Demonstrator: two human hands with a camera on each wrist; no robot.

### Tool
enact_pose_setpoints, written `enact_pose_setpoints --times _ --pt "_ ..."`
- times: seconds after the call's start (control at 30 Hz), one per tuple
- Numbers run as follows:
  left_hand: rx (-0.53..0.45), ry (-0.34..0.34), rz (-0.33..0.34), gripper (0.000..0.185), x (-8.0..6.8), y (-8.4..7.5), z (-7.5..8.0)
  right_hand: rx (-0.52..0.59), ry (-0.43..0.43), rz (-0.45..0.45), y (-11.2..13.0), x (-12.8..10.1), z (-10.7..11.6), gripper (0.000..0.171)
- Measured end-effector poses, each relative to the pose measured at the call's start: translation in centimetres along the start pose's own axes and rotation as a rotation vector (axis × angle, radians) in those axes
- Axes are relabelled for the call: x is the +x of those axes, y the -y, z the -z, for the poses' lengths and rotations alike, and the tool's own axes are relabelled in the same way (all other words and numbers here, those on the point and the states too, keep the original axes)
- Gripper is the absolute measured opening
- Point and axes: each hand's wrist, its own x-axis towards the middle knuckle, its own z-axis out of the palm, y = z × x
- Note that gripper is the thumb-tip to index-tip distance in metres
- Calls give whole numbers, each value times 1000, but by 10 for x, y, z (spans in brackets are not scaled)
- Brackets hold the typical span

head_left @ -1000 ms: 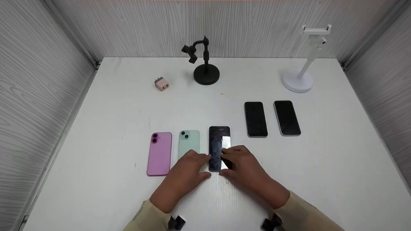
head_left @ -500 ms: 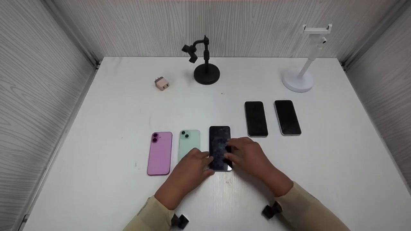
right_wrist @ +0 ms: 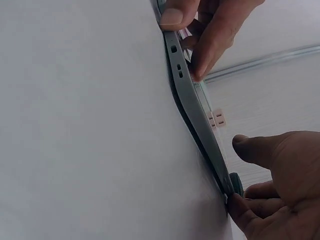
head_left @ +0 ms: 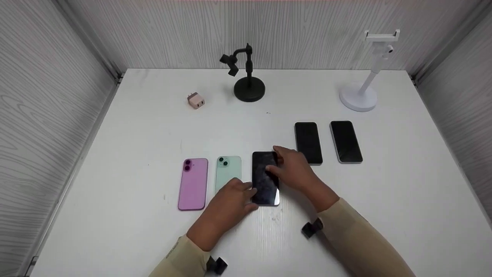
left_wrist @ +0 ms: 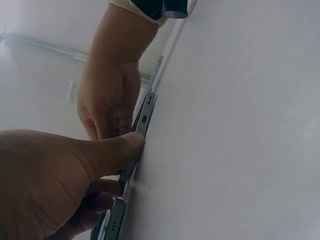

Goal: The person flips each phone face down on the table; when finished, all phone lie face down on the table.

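Observation:
A dark-screened smartphone [head_left: 265,182] lies face up on the white table, lengthwise before me. My left hand [head_left: 232,206] holds its lower left corner, thumb at the bottom edge and curled fingers along the left side. At the upper right side is my right hand [head_left: 294,169]. In the right wrist view, the right fingertips touch the edge of the smartphone [right_wrist: 200,117], while the thumb stands raised, apart from it. To the left lie a mint green phone [head_left: 228,169], back up and partly covered by my left hand, and a pink phone [head_left: 193,186], also back up.
Two more dark-screened phones, the nearer one [head_left: 308,142] and the outer one [head_left: 346,142], lie at the right. Behind stand a black phone stand [head_left: 249,89] and a white phone stand [head_left: 358,98]. A pink charger plug [head_left: 196,100] sits at the back left. Panels enclose the table.
My right hand has slid up along the smartphone's right side, from near the bottom to the upper edge area. The left hand has shifted slightly right. The phone stays in about the same place.

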Motion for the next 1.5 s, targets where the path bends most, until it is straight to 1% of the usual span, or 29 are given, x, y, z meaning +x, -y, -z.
enact_pose_setpoints --times 0.17,0.33,0.5,0.73,0.87,0.97,1.1,1.17,1.37,1.5 --pt "-12 -5 3 48 1 1 -1 -15 -18 -14 0 2 -2 67" --pt "-22 -9 2 50 2 1 -1 27 -41 -24 0 1 -3 64" --pt "-27 -4 3 51 1 0 -1 74 -37 -34 -2 0 -5 65" --pt "-34 2 16 52 -1 0 -2 186 -15 -86 -2 -4 -4 71" --pt "-28 -7 3 52 -1 1 -2 262 -12 -120 -4 -8 -4 73" --pt "-14 -23 -13 51 0 2 -2 320 -23 -138 -4 -12 -3 69" --pt "-10 -34 -27 50 0 3 -3 350 -23 -146 -4 -19 -4 62" --pt "-22 -38 -29 50 0 3 -3 371 -15 -151 -4 -24 -5 58" --pt "-55 -51 -31 50 0 3 -2 513 24 -158 -4 -39 -13 47" --pt "-67 -51 -31 50 0 2 -2 548 43 -166 -5 -49 -15 44"
